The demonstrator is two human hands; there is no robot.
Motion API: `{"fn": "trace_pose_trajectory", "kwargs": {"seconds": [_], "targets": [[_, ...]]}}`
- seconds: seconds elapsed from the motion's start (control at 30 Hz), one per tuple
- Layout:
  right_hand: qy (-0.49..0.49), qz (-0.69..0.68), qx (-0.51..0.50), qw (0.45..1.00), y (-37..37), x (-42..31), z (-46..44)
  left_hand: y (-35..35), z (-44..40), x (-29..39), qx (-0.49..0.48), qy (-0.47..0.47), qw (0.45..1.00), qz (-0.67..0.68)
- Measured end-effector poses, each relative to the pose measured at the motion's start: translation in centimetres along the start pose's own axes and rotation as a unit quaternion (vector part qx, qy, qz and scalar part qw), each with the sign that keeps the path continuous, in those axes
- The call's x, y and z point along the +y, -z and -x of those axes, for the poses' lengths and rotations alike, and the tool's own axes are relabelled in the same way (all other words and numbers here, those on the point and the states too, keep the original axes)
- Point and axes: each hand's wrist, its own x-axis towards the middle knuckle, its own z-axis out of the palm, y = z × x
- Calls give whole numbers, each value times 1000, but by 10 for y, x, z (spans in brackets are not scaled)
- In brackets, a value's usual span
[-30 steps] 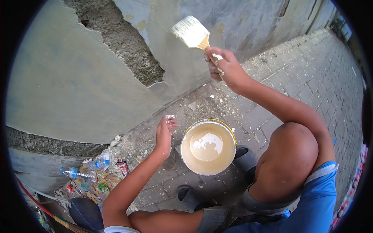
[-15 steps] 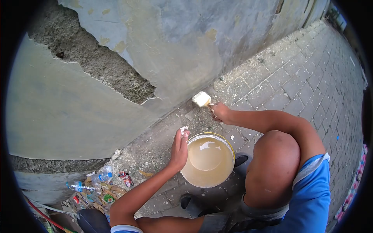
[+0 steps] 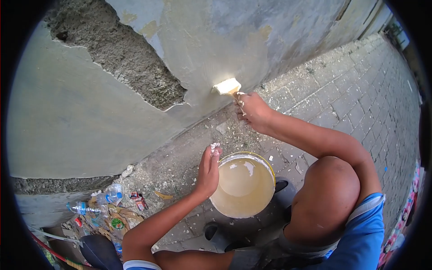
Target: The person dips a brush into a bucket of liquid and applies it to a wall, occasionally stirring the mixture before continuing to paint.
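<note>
My right hand (image 3: 256, 110) is closed round the handle of a wide paintbrush (image 3: 227, 86). Its head is coated in white paint and rests against the lower wall (image 3: 193, 63), near the wall's foot. White smears show on my right fingers. My left hand (image 3: 208, 173) is beside the left rim of a round bucket (image 3: 243, 211); its fingers are drawn together, with white clumps at the tips. Whether it grips anything is hidden. Inside the bucket is pale, cream-coloured liquid, and a yellow handle lies along the far rim.
A rough strip of bare masonry (image 3: 130, 63) crosses the wall. Plastic bottles (image 3: 110, 195), a small red packet (image 3: 138, 200) and other litter lie at lower left. Grey paving (image 3: 324, 112) with white flecks runs along the wall. My bent knee (image 3: 324, 193) is right of the bucket.
My right hand has moved the brush up from the ground edge onto the wall surface. My left hand stays beside the bucket, and the view has shifted slightly.
</note>
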Motion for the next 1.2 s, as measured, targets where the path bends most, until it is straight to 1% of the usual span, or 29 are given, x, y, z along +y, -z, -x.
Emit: {"fn": "trace_pose_trajectory", "kwargs": {"seconds": [0.07, 0.13, 0.2, 0.27, 0.37, 0.43, 0.5, 0.53, 0.6, 0.67, 0.7, 0.77, 0.8, 0.83, 0.9, 0.97, 1.0, 1.1, 1.13, 1.2], "targets": [[44, -21, 34, 998, -12, -38, 40, 0, 1, 1, 4, -4, 1000, 6], [72, -44, -39, 996, -2, -62, 56, -1, 1, 0, 6, -6, 1000, 0], [137, -46, -76, 987, -1, -90, 81, 1, 0, -2, 7, -4, 1000, -21], [202, -59, -75, 975, -4, -118, 107, 0, 0, -1, 12, 0, 1000, -3], [274, -31, -111, 955, 5, -139, 125, -2, 0, 0, 17, 2, 1000, 11], [305, -55, -104, 945, 1, -160, 143, -4, 0, -4, 21, 1, 1000, 0], [330, -93, -56, 938, 1, -171, 145, -5, 0, -8, 29, -1, 999, -22], [361, -84, -83, 925, 7, -169, 137, -5, 0, -6, 33, 2, 999, -21], [421, -65, -134, 895, 27, -140, 104, -4, 2, -5, 39, 7, 999, -18], [387, -66, -104, 914, 42, -90, 65, -2, 2, -5, 35, 2, 999, 6], [350, -27, -96, 932, 55, -61, 46, -2, 1, -5, 33, -1, 999, 18], [194, -16, -21, 981, 73, -6, 21, -4, 2, -4, 35, -1, 999, 12], [163, -5, 31, 986, 79, 21, 10, -4, 1, -2, 36, -2, 999, 9], [72, 6, 21, 997, 98, 45, -3, -4, 1, -2, 36, -3, 999, 9], [-26, 129, 85, 988, 113, 85, -26, -6, 1, -4, 38, -8, 999, 12], [-57, 169, 86, 980, 119, 115, -50, -4, 0, -5, 34, -9, 999, 13], [-73, 189, 86, 976, 118, 115, -53, -3, 0, -7, 31, -9, 999, 14], [-24, 238, 59, 969, 105, 101, -74, -3, 1, -6, 28, 15, 999, 32], [-11, 216, 50, 975, 99, 91, -80, -3, 0, -4, 22, 27, 999, 37], [12, 172, 30, 985, 89, 72, -90, -3, -2, -9, 27, 12, 999, 36]]}}
